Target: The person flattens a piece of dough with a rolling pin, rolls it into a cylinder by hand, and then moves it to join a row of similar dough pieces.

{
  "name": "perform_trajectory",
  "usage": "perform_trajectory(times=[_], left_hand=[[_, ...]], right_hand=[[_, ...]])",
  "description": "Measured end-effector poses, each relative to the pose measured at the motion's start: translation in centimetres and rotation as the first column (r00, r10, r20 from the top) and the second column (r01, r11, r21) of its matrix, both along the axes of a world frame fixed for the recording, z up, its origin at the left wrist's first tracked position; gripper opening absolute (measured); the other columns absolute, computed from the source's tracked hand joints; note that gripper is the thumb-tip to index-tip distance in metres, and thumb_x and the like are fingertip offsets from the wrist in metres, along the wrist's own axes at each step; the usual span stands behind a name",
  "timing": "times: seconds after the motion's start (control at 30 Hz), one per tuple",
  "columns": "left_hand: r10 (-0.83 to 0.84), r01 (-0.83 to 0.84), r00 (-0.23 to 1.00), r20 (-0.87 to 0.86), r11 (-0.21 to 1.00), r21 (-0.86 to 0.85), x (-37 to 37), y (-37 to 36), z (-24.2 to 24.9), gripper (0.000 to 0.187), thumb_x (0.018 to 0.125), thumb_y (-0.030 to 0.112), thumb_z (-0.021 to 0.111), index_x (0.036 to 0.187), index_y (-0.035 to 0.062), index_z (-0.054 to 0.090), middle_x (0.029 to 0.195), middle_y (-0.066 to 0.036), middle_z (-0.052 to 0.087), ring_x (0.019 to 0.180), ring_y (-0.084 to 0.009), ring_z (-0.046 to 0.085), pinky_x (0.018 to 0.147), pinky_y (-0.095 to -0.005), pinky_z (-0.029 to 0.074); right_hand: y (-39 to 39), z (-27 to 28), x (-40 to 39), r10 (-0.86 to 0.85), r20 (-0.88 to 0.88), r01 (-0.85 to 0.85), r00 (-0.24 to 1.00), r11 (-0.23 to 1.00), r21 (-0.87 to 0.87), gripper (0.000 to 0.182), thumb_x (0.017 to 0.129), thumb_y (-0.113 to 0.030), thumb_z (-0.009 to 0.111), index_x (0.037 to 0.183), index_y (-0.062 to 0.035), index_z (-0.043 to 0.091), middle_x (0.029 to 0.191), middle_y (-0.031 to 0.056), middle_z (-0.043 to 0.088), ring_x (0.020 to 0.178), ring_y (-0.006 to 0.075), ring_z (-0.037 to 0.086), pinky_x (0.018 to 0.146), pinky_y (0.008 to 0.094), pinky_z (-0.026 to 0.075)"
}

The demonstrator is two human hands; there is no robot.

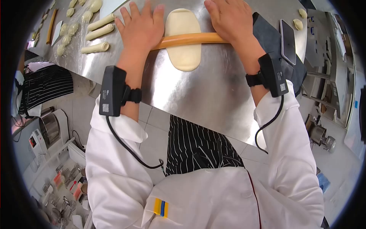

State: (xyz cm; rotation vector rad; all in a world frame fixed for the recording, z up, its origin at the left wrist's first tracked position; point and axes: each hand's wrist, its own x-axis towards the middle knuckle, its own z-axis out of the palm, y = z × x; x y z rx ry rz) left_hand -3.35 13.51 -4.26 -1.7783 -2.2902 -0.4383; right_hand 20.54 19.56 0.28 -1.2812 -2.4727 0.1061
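A wooden rolling pin lies crosswise over a flat, elongated oval of pale dough on the steel table. My left hand rests palm down on the pin's left end, its fingers spread and pointing away from me. Over the pin's right end lies my right hand, also palm down with fingers stretched out; the top edge of the view cuts off some of its fingertips. Dough shows on both the far and near side of the pin.
Several rolled dough pieces and plastic-covered dough balls lie left on the steel table. At right a phone rests on dark cloth, with two small dough pieces beyond. A co-worker's striped apron shows at left.
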Motion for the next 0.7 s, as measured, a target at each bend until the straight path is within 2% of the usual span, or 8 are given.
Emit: perform_trajectory(times=[0.03, 0.1, 0.2, 0.37, 0.47, 0.53, 0.6, 0.7], left_hand=[[-0.001, 0.001, 1.0, -0.001, 1.0, -0.001, 0.7, -1.0, 0.6, 0.057, 0.099, 0.048, 0.036, 0.143, 0.0136, 0.045, 0.153, -0.02, 0.033, 0.145, -0.0395, 0.022, 0.115, -0.0601, 0.015], [-0.06, 0.061, 0.998, 0.021, 0.997, -0.04, 2.6, -5.5, 2.0, 0.064, 0.094, 0.049, 0.041, 0.139, 0.0045, 0.049, 0.148, -0.024, 0.039, 0.141, -0.0423, 0.028, 0.113, -0.0613, 0.015], [-0.125, 0.121, 0.992, -0.002, 0.97, -0.212, 4.3, -11.0, 3.0, 0.067, 0.092, 0.046, 0.045, 0.139, -0.0019, 0.046, 0.15, -0.025, 0.036, 0.142, -0.0423, 0.026, 0.113, -0.0601, 0.016], [-0.196, 0.196, 0.98, 0.024, 0.981, -0.004, 5.2, -15.9, 2.7, 0.068, 0.089, 0.041, 0.051, 0.136, -0.0076, 0.046, 0.145, -0.028, 0.04, 0.138, -0.0451, 0.032, 0.113, -0.06, 0.017], [-0.211, 0.212, 0.977, 0.024, 0.976, -0.051, 4.3, -14.2, 2.8, 0.067, 0.092, 0.043, 0.048, 0.137, -0.0056, 0.046, 0.146, -0.028, 0.04, 0.139, -0.0445, 0.031, 0.113, -0.0597, 0.017], [-0.167, 0.155, 0.982, -0.089, 0.979, -0.13, 3.1, -9.8, 3.4, 0.063, 0.097, 0.043, 0.042, 0.143, -0.0006, 0.042, 0.149, -0.025, 0.036, 0.142, -0.0404, 0.028, 0.114, -0.0574, 0.018], [-0.182, 0.171, 0.977, -0.106, 0.979, -0.108, 2.2, -7.4, 3.2, 0.063, 0.097, 0.044, 0.041, 0.142, 0.0003, 0.042, 0.149, -0.025, 0.037, 0.142, -0.0396, 0.029, 0.114, -0.0571, 0.018], [-0.21, 0.202, 0.977, -0.045, 0.971, -0.128, 2.7, -9.4, 2.8, 0.062, 0.097, 0.043, 0.041, 0.141, -0.0015, 0.042, 0.149, -0.026, 0.036, 0.141, -0.0413, 0.029, 0.114, -0.0555, 0.018]], right_hand=[[-0.3, -0.6, 0.2, -0.001, -0.001, 0.001, 1.0, 1.0, -0.001, 0.058, 0.085, -0.039, 0.063, 0.126, 0.0011, 0.053, 0.145, 0.0232, 0.041, 0.128, 0.0436, 0.044, 0.107, 0.0616, 0.028], [-2.5, -2.4, 0.6, -0.006, 0.033, -0.004, 0.999, 0.951, 0.308, 0.041, 0.088, -0.038, 0.06, 0.114, -0.0067, 0.067, 0.128, 0.0151, 0.059, 0.125, 0.0351, 0.049, 0.103, 0.0485, 0.035], [-9.1, -2.0, 2.1, -0.055, 0.067, 0.041, 0.996, 0.979, 0.202, 0.045, 0.089, -0.039, 0.057, 0.118, -0.0048, 0.064, 0.134, 0.0168, 0.055, 0.131, 0.0376, 0.044, 0.108, 0.0509, 0.032], [-14.9, -1.4, 4.0, -0.046, 0.03, 0.043, 0.999, 0.994, 0.101, 0.05, 0.093, -0.038, 0.053, 0.131, -0.0056, 0.056, 0.142, 0.018, 0.048, 0.135, 0.0368, 0.04, 0.11, 0.0517, 0.029], [-12.1, -1.2, 3.5, -0.016, 0.044, 0.011, 0.999, 0.992, 0.125, 0.054, 0.091, -0.039, 0.056, 0.133, -0.0051, 0.054, 0.143, 0.0181, 0.047, 0.135, 0.0363, 0.04, 0.111, 0.0522, 0.028], [-8.1, -1.5, 2.1, -0.03, 0.071, 0.019, 0.997, 0.989, 0.148, 0.055, 0.091, -0.04, 0.056, 0.133, -0.0058, 0.054, 0.143, 0.0181, 0.047, 0.135, 0.036, 0.04, 0.111, 0.0522, 0.027], [-4.9, -1.7, 1.0, -0.06, 0.009, 0.055, 0.998, 0.96, 0.276, 0.053, 0.091, -0.041, 0.055, 0.132, -0.0069, 0.056, 0.141, 0.0186, 0.048, 0.134, 0.0365, 0.041, 0.111, 0.0522, 0.027], [-7.4, -1.7, 2.1, -0.028, 0.065, 0.016, 0.997, 0.983, 0.181, 0.053, 0.091, -0.04, 0.055, 0.131, -0.0048, 0.056, 0.141, 0.0194, 0.048, 0.136, 0.0365, 0.039, 0.112, 0.0525, 0.026]])
